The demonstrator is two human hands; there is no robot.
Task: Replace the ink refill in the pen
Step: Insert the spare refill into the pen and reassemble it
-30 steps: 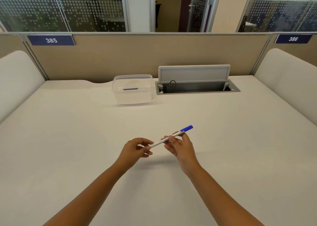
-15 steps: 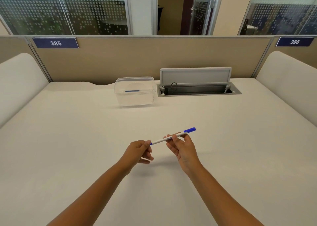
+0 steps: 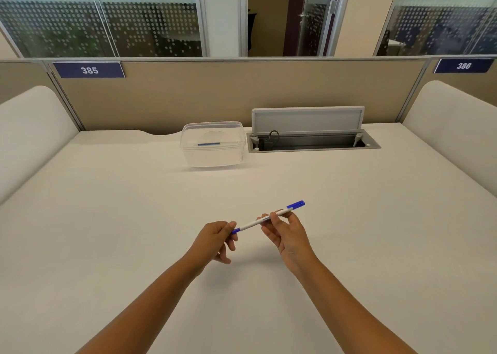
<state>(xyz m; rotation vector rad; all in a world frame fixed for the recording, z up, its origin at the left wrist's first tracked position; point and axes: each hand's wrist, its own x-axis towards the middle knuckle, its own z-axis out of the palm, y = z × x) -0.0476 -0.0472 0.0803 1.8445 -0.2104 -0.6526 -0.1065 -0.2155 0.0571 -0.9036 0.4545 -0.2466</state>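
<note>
1. Since a second ago, our left hand (image 3: 215, 236) has slid to the pen (image 3: 269, 217)'s blue tip.
2. Our right hand (image 3: 285, 232) grips the barrel above the counter (image 3: 376, 219)'s middle.
3. We judge opening has begun; next, twist the tip loose.

This was an open-plan office: a white desk (image 3: 107, 219) stood fenced by beige cubicle partitions (image 3: 215, 95) bearing numbered plates 385 (image 3: 89, 70) and 386 (image 3: 463, 66), with a flip-up cable hatch (image 3: 309, 133) set in it and dotted frosted glass walls (image 3: 107, 25) behind
</note>
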